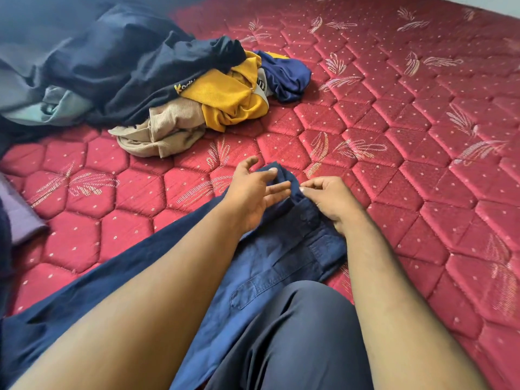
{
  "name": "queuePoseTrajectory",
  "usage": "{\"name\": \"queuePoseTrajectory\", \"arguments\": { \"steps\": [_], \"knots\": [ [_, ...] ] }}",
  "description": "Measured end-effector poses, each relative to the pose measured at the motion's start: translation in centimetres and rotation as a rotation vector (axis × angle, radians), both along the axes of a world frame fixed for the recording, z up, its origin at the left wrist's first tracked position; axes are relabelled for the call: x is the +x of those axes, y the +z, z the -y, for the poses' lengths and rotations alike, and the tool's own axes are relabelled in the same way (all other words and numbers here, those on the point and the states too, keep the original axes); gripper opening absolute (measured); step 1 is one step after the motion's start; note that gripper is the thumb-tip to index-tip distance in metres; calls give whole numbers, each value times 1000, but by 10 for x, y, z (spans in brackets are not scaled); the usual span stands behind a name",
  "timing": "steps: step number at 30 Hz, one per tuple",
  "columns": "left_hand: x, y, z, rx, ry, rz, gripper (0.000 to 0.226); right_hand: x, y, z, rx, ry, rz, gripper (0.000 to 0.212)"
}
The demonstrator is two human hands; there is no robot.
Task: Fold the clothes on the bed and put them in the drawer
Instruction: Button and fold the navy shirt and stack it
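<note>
A pair of navy blue trousers (270,260) lies stretched across the red quilted bed (394,136), running from the lower left up to the middle. My right hand (329,201) pinches the waistband end of the trousers. My left hand (253,192) hovers just beside it with fingers spread, its fingertips touching the raised tip of the fabric. An unfolded pile of clothes (174,88) sits at the upper left: dark navy, yellow, beige, blue and grey-green pieces. No drawer is in view.
A purple-grey cloth (19,218) lies at the left edge. My knee in dark trousers (292,333) is at the bottom middle. The right half of the bed shows bare mattress.
</note>
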State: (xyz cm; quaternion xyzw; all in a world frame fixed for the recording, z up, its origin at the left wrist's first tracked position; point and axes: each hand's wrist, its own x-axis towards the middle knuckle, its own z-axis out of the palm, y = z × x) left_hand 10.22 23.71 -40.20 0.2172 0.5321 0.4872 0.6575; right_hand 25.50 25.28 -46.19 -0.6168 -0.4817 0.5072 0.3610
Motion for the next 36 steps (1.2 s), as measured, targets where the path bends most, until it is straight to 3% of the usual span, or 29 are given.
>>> {"name": "queuePoseTrajectory", "arguments": {
  "steps": [2,5,7,10,12,15,17,20,22,26,29,36],
  "knots": [
    [-2,-6,5,88,16,-151,46,-1,4,-1,-64,47,-50,13],
    [-10,-29,21,425,11,-654,37,0,8,-4,-127,123,-73,9],
    [-15,-47,33,547,-90,-929,36,-2,10,-5,-129,151,-38,16],
    [-20,-71,45,521,-372,-1227,43,-8,14,-5,-156,146,-52,22],
    [-21,-78,49,489,-544,-1370,62,-9,13,-4,-163,113,-51,24],
    [-19,-82,48,441,-619,-1481,85,-6,8,-3,-141,16,36,26],
    [-16,-85,47,429,-620,-1535,83,-6,9,-3,-150,0,35,28],
    [-16,-88,48,460,-598,-1582,73,-9,14,0,-218,59,-186,35],
    [-15,-89,50,477,-582,-1584,68,-10,14,3,-213,91,-198,38],
    [-13,-86,49,417,-646,-1631,75,0,13,-8,85,-142,386,28],
    [-8,-85,43,353,-738,-1632,90,4,27,-7,264,-322,509,20],
    [4,-80,45,331,-668,-1703,74,-8,32,7,223,95,417,11]
  ]
}}
